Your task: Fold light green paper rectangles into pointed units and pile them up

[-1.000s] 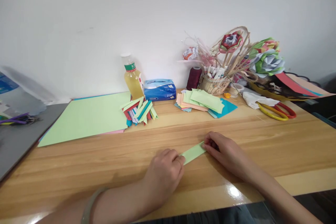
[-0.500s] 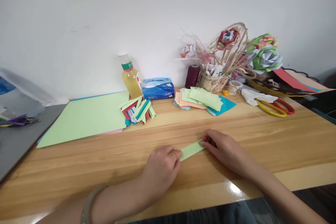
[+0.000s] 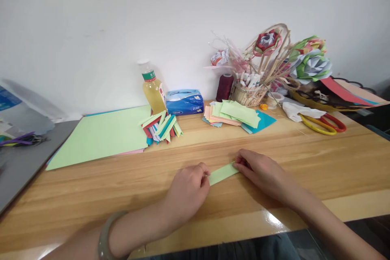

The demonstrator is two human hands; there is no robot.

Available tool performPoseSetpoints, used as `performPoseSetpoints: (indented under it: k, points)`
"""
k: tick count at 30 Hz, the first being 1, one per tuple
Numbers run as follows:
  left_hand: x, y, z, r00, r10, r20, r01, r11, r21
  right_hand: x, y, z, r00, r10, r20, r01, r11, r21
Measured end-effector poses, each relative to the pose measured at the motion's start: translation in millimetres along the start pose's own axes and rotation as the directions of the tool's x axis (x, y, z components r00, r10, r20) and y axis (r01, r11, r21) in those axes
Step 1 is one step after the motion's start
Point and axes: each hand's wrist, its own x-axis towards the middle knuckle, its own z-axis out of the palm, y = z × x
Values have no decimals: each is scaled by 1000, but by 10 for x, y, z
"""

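The green paper strip (image 3: pixel 224 173) is a narrow rectangle of thin, matte, pale green paper with straight long edges. It is between the two hands, at the tabletop, slanted so that its right end is farther from the body. Its middle section is flat and exposed; both ends are partly covered by fingers.

The left hand (image 3: pixel 187 190) is curled nearly closed, thumb and fingertips gathered on the strip's left end. The right hand (image 3: pixel 263 174) pinches the opposite end between thumb and index finger, remaining fingers bent. A smooth, rounded bangle (image 3: pixel 104 235) encircles the left wrist.

Beneath both hands is the tabletop (image 3: pixel 91 199), glossy and wood-grained. Ahead of the left hand is a heap of folded paper pieces (image 3: pixel 161 128), narrow and multicoloured; left of it, large paper sheets (image 3: pixel 103 136) lie flat, pale green on top. Behind the heap stand a clear bottle (image 3: pixel 154 91) of yellow liquid and a blue, glossy-wrapped tissue pack (image 3: pixel 185 102).

Ahead of the right hand are a loosely fanned stack of paper rectangles (image 3: pixel 240 113), a dark red thread spool (image 3: pixel 224 88) and a basket (image 3: pixel 248 96). Farther right lie scissors with yellow and red loop handles (image 3: pixel 318 125), beside crumpled white tissue (image 3: pixel 301 112).
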Motion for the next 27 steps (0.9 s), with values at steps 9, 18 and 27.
performPoseSetpoints:
  k: [9, 18, 27]
  points:
    - [22, -14, 12, 996, 84, 7, -85, 993, 79, -20, -18, 1, 1000, 19, -10, -19, 1000, -16]
    - [4, 29, -10, 965, 172, 200, -240, 889, 391, -32, -34, -5, 999, -44, -21, 44, 998, -35]
    - [-19, -26, -14, 932, 308, 192, -360, 723, 590, -35, 74, 73, 979, -174, -108, 160, 978, -131]
